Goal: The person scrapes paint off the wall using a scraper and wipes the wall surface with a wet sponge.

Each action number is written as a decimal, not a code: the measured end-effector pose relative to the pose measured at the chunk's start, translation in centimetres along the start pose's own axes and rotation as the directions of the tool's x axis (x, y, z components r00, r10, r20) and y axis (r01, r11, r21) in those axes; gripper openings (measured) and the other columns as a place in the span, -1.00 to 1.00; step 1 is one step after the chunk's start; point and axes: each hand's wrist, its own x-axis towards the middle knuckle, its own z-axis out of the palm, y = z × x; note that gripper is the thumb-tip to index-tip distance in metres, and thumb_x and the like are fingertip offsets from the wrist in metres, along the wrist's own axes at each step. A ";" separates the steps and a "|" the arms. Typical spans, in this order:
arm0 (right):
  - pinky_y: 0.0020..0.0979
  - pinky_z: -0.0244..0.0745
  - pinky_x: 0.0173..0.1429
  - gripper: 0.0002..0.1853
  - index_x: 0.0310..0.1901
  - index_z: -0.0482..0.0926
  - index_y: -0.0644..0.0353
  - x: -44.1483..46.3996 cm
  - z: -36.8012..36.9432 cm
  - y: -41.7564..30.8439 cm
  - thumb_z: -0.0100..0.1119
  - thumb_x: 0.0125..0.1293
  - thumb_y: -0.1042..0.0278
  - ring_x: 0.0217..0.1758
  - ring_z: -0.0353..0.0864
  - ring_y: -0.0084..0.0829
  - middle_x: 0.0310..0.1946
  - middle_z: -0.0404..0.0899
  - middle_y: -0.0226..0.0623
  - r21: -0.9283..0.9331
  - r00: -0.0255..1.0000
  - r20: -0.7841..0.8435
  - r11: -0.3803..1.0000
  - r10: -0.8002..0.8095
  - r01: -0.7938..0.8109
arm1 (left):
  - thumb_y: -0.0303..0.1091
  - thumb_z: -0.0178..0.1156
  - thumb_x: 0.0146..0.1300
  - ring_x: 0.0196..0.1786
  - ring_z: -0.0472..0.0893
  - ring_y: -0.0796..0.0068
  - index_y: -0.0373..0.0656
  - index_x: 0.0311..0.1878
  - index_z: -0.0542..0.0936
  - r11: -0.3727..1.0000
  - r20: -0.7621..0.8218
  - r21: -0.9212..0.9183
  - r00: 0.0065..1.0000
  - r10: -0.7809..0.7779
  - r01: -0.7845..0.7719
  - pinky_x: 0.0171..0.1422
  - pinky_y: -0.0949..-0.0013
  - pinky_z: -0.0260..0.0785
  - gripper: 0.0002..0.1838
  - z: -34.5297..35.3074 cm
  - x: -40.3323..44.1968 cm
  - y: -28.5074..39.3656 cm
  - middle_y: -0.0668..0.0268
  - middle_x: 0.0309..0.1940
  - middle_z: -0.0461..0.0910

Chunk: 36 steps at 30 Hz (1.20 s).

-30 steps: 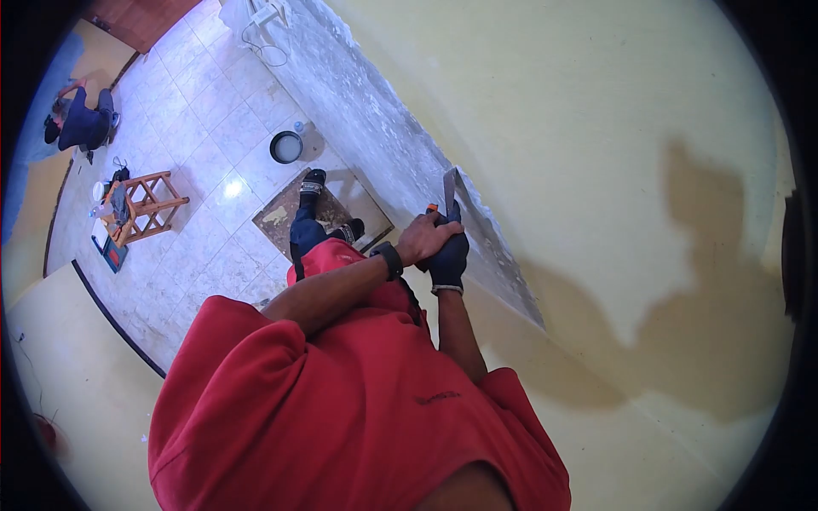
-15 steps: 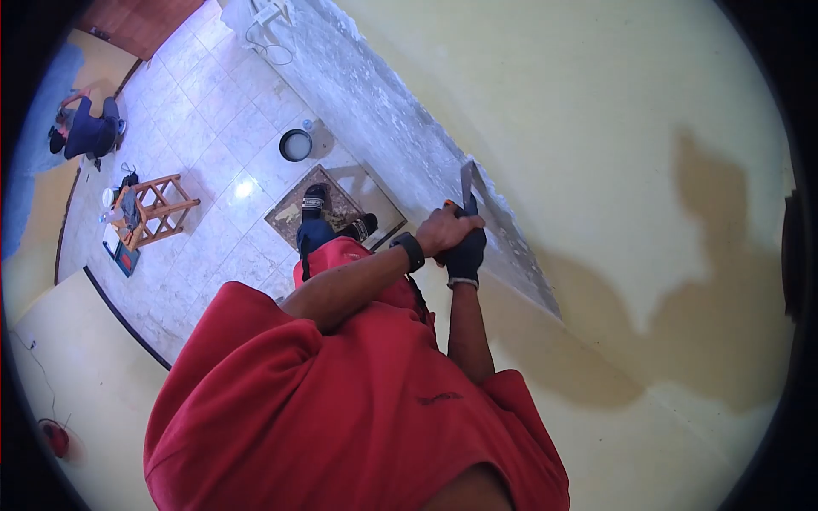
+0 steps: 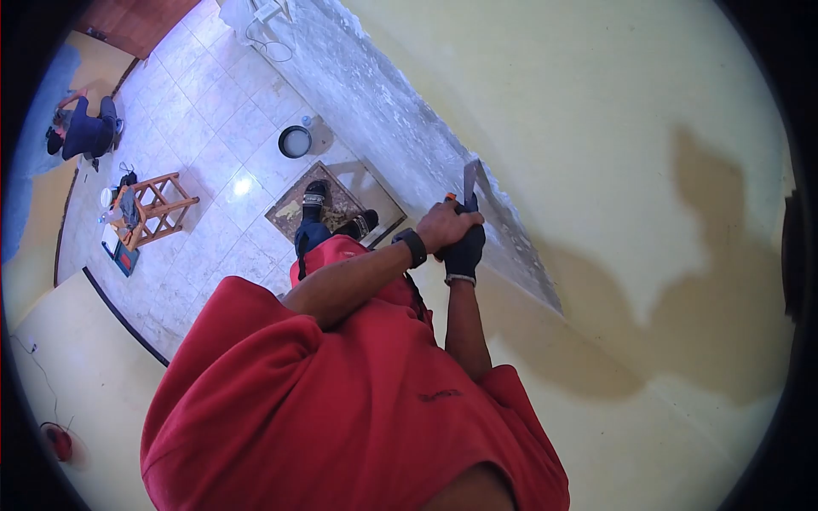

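Note:
My right hand (image 3: 464, 254), in a dark glove, is closed around a scraper, whose flat metal blade (image 3: 469, 180) points up against the edge of the stripped wall strip (image 3: 409, 128). My bare left hand (image 3: 445, 226), with a dark band on its wrist, presses close against the glove. Its fingers are closed on an orange-tipped handle (image 3: 450, 198); most of that handle is hidden, and I cannot tell whether it belongs to the scraper. Yellow paint (image 3: 545, 111) borders the rough grey strip.
My feet (image 3: 315, 200) stand on a dirty square board (image 3: 281, 213) on the tiled floor. A black bucket (image 3: 295, 142) of greyish liquid stands near it. A wooden stool (image 3: 162, 207) is further left. Another person (image 3: 89, 132) crouches by the opposite wall.
The blade has tilted slightly, and its face shows a little more broadly. Both hands stay together in nearly the same place.

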 end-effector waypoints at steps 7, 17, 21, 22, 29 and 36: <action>-0.32 0.51 -0.17 -0.72 -0.07 0.52 0.24 -0.6 -2.1 -3.0 0.20 0.25 0.28 -0.18 0.62 -0.35 -0.28 0.61 -0.26 0.510 0.978 0.050 0.837 0.201 -0.198 | 0.16 0.15 0.03 -0.01 0.58 -0.01 -0.36 -0.11 0.61 0.966 -0.019 -0.205 0.987 -0.162 0.155 0.14 0.20 0.38 -0.33 -2.5 -1.5 3.3 -0.16 -0.10 0.58; -0.30 0.51 -0.11 -0.51 0.00 0.49 0.21 0.0 1.9 2.7 0.38 0.01 0.26 -0.19 0.65 -0.26 -0.25 0.64 -0.22 0.353 0.982 -0.054 0.923 0.182 -0.152 | 0.20 0.16 -0.01 0.18 0.49 0.02 -0.42 -0.04 0.57 0.942 0.077 -0.262 0.977 -0.198 0.212 0.27 0.20 0.30 -0.24 -3.1 -2.0 3.7 -0.19 0.08 0.48; -0.26 0.53 -0.16 -0.61 0.01 0.45 0.23 1.4 0.7 2.0 0.19 0.24 0.18 -0.23 0.65 -0.28 -0.26 0.64 -0.34 0.194 0.981 0.057 0.962 0.184 -0.192 | 0.03 0.02 0.23 0.11 0.50 -0.10 0.26 0.04 0.58 0.995 0.030 0.009 0.994 -0.105 0.104 0.24 0.14 0.31 -0.65 -1.4 0.5 1.5 -0.18 0.03 0.46; -0.29 0.53 -0.16 -0.60 0.00 0.46 0.24 3.1 1.8 2.8 0.22 0.23 0.16 -0.23 0.65 -0.32 -0.25 0.64 -0.33 0.039 0.996 0.015 0.995 0.092 -0.093 | 0.12 0.09 0.11 0.05 0.56 -0.07 -0.07 0.03 0.56 0.999 0.022 -0.012 0.999 -0.045 0.046 0.17 0.15 0.39 -0.45 -4.1 0.4 1.8 -0.20 -0.01 0.50; -0.25 0.50 -0.17 -0.52 0.00 0.48 0.13 -0.1 1.5 1.1 0.33 0.04 0.15 -0.18 0.64 -0.20 -0.26 0.63 -0.25 0.208 0.982 -0.040 0.963 0.182 -0.170 | 0.19 0.19 -0.03 0.02 0.60 0.01 -0.39 0.00 0.57 0.978 -0.076 -0.136 0.983 -0.170 0.158 0.14 0.20 0.43 -0.24 -2.7 -1.3 2.3 -0.16 -0.04 0.57; -0.33 0.51 -0.27 -0.68 0.00 0.47 0.16 -1.0 -0.6 0.1 0.20 0.24 0.28 -0.31 0.64 -0.34 -0.31 0.62 -0.29 -0.031 0.994 -0.042 0.994 0.103 -0.104 | 0.19 0.18 0.02 -0.10 0.61 -0.02 -0.41 -0.15 0.59 0.954 0.031 -0.273 0.992 -0.125 0.128 0.01 0.19 0.42 -0.30 -4.1 -3.1 4.8 -0.16 -0.20 0.60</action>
